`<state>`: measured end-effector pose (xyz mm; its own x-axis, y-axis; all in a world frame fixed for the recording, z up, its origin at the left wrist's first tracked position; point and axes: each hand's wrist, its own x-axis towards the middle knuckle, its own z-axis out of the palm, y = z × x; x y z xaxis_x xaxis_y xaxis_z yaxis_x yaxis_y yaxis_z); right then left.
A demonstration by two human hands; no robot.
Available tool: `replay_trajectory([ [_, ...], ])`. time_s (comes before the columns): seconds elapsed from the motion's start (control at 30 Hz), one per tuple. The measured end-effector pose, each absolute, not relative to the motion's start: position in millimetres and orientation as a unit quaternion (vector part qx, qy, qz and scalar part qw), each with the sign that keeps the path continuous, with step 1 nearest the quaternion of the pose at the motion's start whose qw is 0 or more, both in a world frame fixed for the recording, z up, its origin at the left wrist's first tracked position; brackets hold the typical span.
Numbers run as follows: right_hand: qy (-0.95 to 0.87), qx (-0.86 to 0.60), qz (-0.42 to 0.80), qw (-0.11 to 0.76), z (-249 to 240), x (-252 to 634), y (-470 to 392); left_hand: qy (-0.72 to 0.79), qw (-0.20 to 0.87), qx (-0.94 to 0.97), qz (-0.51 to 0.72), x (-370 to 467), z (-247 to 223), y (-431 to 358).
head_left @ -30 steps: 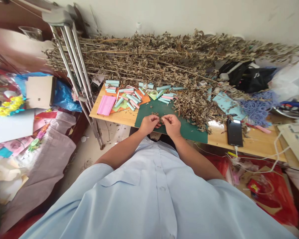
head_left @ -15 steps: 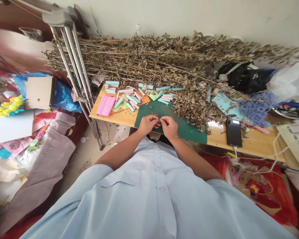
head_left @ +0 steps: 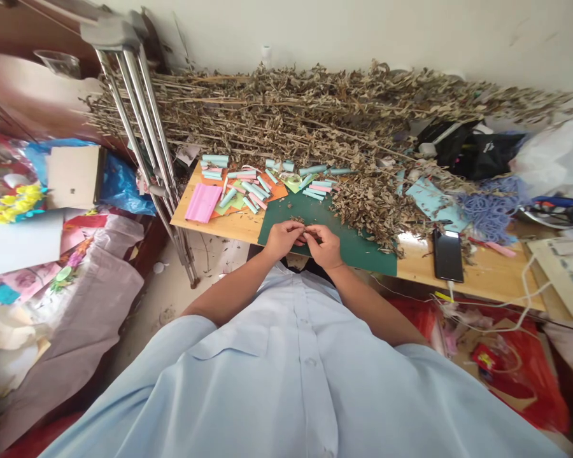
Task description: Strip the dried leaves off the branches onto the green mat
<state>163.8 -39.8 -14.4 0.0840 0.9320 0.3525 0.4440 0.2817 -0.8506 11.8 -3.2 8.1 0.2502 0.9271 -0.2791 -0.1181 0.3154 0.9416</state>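
Two sets of fingers [head_left: 316,233] met at the near edge of the table, drawn in and pressed together at the tips, those of the left hand [head_left: 281,240] against those of the right hand [head_left: 326,247]. Whether a scrap of leaf was pinched between them could not be told; the spot was too small and partly hidden. Just beyond the knuckles of the left hand lay a few leaf crumbs [head_left: 297,219] on a dark green mat [head_left: 363,253]. The main heap of dried leaves [head_left: 370,211] covered the mat's far right part, near the right hand but apart from it.

Beyond the mat's far left corner, blue and pink paper rolls [head_left: 254,190] lay scattered over coloured sheets, with a roll of green tape [head_left: 293,183] among them and a folded pink sheet [head_left: 204,202] at the left end of the table [head_left: 241,229]. Right of the mat, a black phone [head_left: 448,257] rested with a white cable plugged in, near a light-blue sheet [head_left: 437,205] and a tangle of violet cord [head_left: 491,211]. Long dried stalks [head_left: 267,114] stretched along the wall behind, and metal crutches [head_left: 141,114] leaned at the left.
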Motion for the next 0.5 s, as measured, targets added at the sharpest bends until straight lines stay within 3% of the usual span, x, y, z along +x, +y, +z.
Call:
replay_trajectory([
  [0.5, -0.605, -0.569, 0.228, 0.508, -16, 162, -36, 0.463, 0.647, 0.469, 0.384, 11, -2, -2],
])
